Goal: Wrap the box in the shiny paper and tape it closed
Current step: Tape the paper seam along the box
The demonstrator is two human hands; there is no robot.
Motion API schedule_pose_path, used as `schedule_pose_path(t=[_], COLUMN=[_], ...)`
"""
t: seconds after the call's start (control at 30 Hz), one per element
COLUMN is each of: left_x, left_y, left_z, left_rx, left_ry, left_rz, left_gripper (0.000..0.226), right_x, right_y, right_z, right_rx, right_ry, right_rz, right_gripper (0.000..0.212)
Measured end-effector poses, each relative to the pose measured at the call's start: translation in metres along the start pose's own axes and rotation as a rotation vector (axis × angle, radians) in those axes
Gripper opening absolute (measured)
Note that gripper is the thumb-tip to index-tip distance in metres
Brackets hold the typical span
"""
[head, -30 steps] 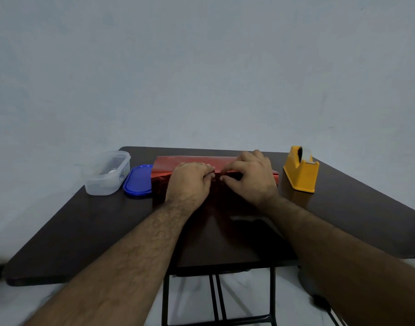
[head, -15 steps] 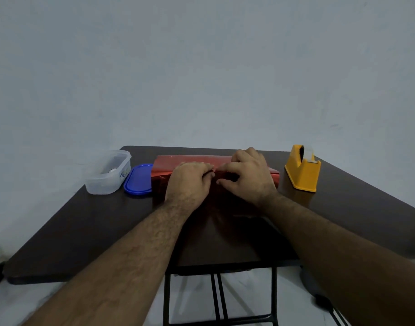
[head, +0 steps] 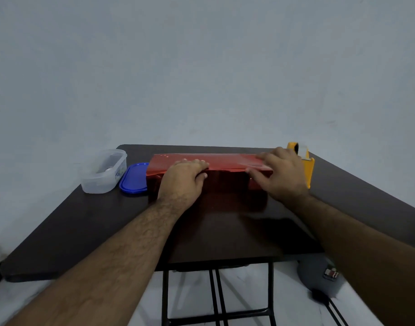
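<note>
Centre of the frame, on a dark brown table (head: 84, 222): a long box covered in shiny red paper (head: 215, 161), lying crosswise with its long side facing the viewer. The paper's upper sheet folds over the top of the box and ends in a loose edge along the near upper rim; the near face below it appears dark red and reflective. Left hand (head: 184, 178): palm down on the left half of the box, fingers curled over the near top edge, pressing the paper against it. Right hand (head: 280, 176): on the right end of the box, fingers spread and fairly straight, flat against the paper near that end. The two hands sit well apart, with a bare stretch of paper between them. Right of the box, partly hidden behind the right hand: a yellow tape dispenser (head: 307, 168), a strip of tape showing at its top. Left of the box: a blue lid (head: 132, 178) lying flat, just beside the paper's left end, and farther left a clear plastic container (head: 104, 170), open-topped, with small contents too indistinct to identify. Lower frame: both bare forearms, and black metal table legs (head: 215, 300) over a pale floor.
</note>
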State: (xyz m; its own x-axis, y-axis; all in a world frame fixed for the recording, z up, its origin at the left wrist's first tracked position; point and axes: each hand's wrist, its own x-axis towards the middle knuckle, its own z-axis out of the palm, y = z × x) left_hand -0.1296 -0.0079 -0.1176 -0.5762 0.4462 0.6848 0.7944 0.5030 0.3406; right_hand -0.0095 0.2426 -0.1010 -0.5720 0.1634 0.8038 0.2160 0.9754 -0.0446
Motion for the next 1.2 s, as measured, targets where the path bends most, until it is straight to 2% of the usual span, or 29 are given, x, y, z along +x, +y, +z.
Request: schedule_pose_path(t=[0.1,0.2,0.33,0.4,0.47,0.53,0.6,0.67,0.73,0.87,1.0,1.1,1.2], left_x=[-0.001,0.006,0.020,0.027,0.035,0.043,0.049,0.057,0.063,0.070,0.069,0.072,0.072], left_y=[-0.004,0.015,0.069,0.107,0.144,0.176,0.198,0.215,0.222,0.221,0.213,0.213,0.215], left_z=[0.001,0.007,0.022,0.036,0.054,0.077,0.099,0.126,0.149,0.186,0.200,0.197,0.198], left_rx=[0.015,0.070,0.100,0.002,-0.145,-0.317,-0.451,-0.528,-0.541,-0.636,-0.770,-0.802,-0.768], left_ry=[-0.002,-0.015,-0.103,-0.165,-0.237,-0.310,-0.346,-0.367,-0.345,-0.259,-0.172,-0.160,-0.154], left_rz=[0.032,0.200,0.465,0.472,0.331,0.103,-0.075,-0.210,-0.324,-0.415,-0.496,-0.567,-0.546], left_gripper=[0.043,0.040,0.033,0.033,0.037,0.046,0.050,0.042,0.033,0.034,0.038,0.035,0.037], right_x=[0.002,0.013,0.035,0.047,0.058,0.067,0.071,0.074,0.076,0.076,0.078,0.077,0.075], right_y=[0.037,0.068,0.087,0.091,0.098,0.106,0.111,0.118,0.123,0.127,0.126,0.122,0.119], right_z=[-0.017,-0.036,-0.054,-0.057,-0.056,-0.053,-0.052,-0.053,-0.051,-0.046,-0.044,-0.049,-0.057], right_rx=[-0.046,-0.004,0.332,0.408,0.462,0.499,0.536,0.545,0.541,0.606,0.673,0.757,0.868], right_ry=[0.039,-0.095,-0.163,-0.196,-0.267,-0.369,-0.480,-0.553,-0.576,-0.618,-0.611,-0.564,-0.464], right_rz=[0.331,0.713,0.980,1.054,1.104,1.162,1.216,1.263,1.316,1.411,1.461,1.499,1.516], right_gripper=[0.050,0.050,0.034,0.032,0.035,0.046,0.039,0.023,0.019,0.031,0.028,0.024,0.020])
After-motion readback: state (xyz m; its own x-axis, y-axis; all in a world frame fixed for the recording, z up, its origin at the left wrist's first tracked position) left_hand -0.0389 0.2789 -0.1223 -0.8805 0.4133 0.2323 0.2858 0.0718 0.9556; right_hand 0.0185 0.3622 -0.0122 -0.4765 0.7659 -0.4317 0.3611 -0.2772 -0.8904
